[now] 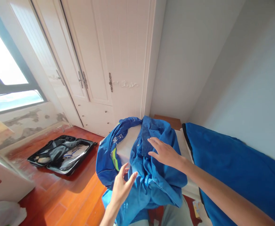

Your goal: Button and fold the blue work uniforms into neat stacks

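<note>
A rumpled blue garment [161, 179] lies in front of me over a pale surface, part of it hanging down toward my legs. Over its darker blue band my right hand [164, 152] is spread, fingers apart, seemingly gripping nothing. My left hand [123, 185] is raised at the garment's left side, thumb and fingers apart with nothing between them. Whether either hand touches the cloth, I cannot tell. To the left curves a second blue piece of clothing [105, 157] with white lettering and a bright green stripe.
An open black suitcase [72, 166] holding clothes lies on the reddish wooden floor [81, 201]. White wardrobe doors [128, 47] rise ahead. At right is a large blue padded piece [222, 157] beside the wall. A white plastic bag [5, 213] sits at lower left.
</note>
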Tool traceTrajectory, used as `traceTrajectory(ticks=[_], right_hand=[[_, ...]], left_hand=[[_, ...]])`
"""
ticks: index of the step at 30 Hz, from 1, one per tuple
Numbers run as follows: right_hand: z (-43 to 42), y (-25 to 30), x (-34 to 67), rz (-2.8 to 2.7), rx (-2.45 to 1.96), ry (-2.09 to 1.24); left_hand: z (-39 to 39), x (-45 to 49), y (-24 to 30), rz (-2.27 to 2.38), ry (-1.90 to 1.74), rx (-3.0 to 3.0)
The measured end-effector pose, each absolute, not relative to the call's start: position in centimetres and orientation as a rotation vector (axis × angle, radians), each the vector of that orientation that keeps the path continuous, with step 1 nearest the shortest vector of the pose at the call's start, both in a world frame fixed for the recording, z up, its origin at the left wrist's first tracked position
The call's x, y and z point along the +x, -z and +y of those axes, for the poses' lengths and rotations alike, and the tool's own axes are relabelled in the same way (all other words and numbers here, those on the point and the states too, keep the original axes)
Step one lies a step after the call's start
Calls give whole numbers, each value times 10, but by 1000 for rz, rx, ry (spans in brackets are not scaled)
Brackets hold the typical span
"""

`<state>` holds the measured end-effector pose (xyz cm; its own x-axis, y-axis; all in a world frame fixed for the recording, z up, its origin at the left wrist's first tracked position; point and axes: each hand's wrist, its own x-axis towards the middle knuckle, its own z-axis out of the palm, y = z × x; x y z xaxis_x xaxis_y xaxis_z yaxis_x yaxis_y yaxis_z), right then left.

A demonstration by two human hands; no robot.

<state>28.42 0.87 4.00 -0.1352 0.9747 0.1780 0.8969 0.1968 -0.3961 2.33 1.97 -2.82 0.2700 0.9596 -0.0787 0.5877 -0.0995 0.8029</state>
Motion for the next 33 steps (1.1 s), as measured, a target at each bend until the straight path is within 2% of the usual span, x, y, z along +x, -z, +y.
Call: traceTrajectory(ticks=[5, 9, 12, 20, 26, 33], right_hand=[[67, -14, 286, -2502, -1582, 36], [115, 5, 275, -2961, -1357, 88], [135, 7, 272, -3056, -1351, 90], [98, -45, 340, -2800, -1658, 233], [41, -102, 399, -2312, -1880, 463], [-7, -166, 392, -1800, -1391, 566]], left_hand=[[-23, 18, 55, 1555, -553, 1807], [-27, 17, 67, 1479, -489, 1873], [-27, 16, 72, 1487, -483, 1866], [-27, 24, 60, 1404, -844, 1808], [-16, 41, 28, 1276, -985, 1864], [-28, 50, 30, 1332, -856, 2131]])
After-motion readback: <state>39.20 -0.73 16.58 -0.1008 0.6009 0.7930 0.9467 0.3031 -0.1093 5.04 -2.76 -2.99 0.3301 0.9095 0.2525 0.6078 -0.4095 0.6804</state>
